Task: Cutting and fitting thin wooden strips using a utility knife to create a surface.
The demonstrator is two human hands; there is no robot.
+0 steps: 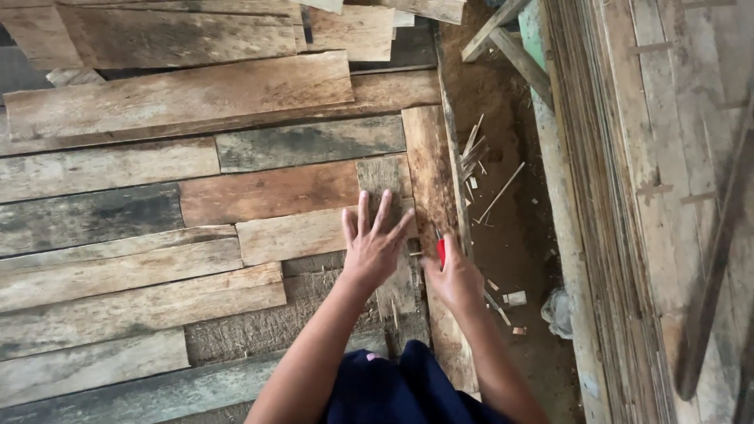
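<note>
Left hand (375, 250) flat, fingers spread wide, pressing short upright plank (386, 206) among floor boards (118, 275). Right hand (454, 279) closed around red-handled tool (441, 251), just beside plank's right edge.

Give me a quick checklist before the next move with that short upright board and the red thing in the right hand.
1. Left hand flat on the short upright board, fingers spread: ok.
2. Right hand closed on the red-handled tool: ok.
3. Tool's working end visible: cannot tell, hidden by hand and board.
4. Left fingers away from the tool: not ok, the hands are close together.
5. Board lying level with the neighbouring planks: cannot tell.
6. Dirt strip beside the boards free of loose bits: not ok, splinters and scraps lie there.
</note>
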